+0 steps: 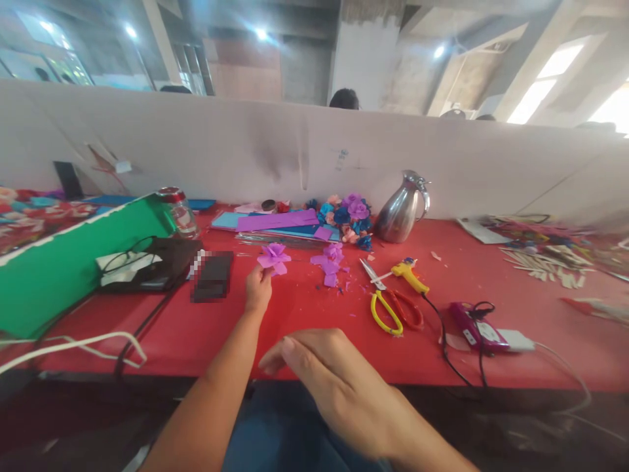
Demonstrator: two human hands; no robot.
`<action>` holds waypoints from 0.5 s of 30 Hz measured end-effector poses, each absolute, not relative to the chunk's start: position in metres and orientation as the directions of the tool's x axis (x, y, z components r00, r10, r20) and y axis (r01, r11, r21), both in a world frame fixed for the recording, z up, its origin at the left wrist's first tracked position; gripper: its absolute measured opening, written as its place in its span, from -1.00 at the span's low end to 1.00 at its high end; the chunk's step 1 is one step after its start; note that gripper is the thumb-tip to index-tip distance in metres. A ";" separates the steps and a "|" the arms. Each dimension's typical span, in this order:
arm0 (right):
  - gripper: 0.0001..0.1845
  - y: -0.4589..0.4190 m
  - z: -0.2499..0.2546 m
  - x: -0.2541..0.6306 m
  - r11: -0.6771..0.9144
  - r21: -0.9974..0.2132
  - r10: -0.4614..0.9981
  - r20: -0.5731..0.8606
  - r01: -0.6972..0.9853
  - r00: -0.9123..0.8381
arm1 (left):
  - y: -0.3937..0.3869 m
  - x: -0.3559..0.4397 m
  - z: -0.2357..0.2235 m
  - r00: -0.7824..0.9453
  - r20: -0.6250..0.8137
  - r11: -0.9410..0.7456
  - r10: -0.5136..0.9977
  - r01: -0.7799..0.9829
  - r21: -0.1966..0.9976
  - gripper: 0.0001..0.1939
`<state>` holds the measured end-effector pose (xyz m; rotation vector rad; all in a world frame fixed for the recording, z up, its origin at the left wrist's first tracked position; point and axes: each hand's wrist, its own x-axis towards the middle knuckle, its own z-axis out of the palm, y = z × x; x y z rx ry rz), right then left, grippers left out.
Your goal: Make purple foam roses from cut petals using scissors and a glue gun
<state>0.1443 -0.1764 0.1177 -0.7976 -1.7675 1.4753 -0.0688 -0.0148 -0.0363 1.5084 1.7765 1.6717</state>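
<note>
A purple paper flower (274, 258) with spread petals is pinched in the fingers of my left hand (258, 288), above the red table. My right hand (339, 387) hovers over the front table edge, back of the hand upward, its fingers loosely stretched and no object showing in them. Purple paper petals (328, 263) lie in a small group right of the flower, with scraps around them. Farther right are scissors (388, 308) with one yellow and one red handle, and a yellow glue gun (410, 275) lying beside them.
Paper flowers (351, 213) and purple paper strips (278, 221) are piled at the back beside a metal jug (401, 208). A green box (98, 269), a glass jar (179, 213) and a dark phone (212, 276) are leftward. A purple power box (477, 328) with cables sits right.
</note>
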 end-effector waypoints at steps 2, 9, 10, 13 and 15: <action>-0.55 -0.155 0.100 0.140 0.217 -0.966 0.795 0.092 0.140 -0.600 | -0.016 -0.068 -0.035 -0.429 0.431 -0.221 0.793 0.457 0.861 -0.70; -0.74 -0.078 0.015 0.147 0.273 -0.841 0.951 0.165 0.467 -0.260 | -0.019 -0.062 -0.038 -0.393 0.390 -0.286 0.833 0.299 0.911 -0.72; -0.78 -0.072 0.009 0.147 0.261 -0.843 0.957 0.163 0.471 -0.239 | -0.019 -0.061 -0.038 -0.377 0.384 -0.298 0.843 0.268 0.916 -0.74; -0.78 -0.063 0.004 0.140 0.254 -0.881 0.957 0.169 0.400 -0.237 | -0.019 -0.060 -0.038 -0.367 0.376 -0.310 0.851 0.228 0.923 -0.72; -0.74 -0.067 0.014 0.133 0.262 -0.909 0.943 0.168 0.326 -0.289 | -0.019 -0.059 -0.037 -0.380 0.378 -0.314 0.844 0.222 0.923 -0.70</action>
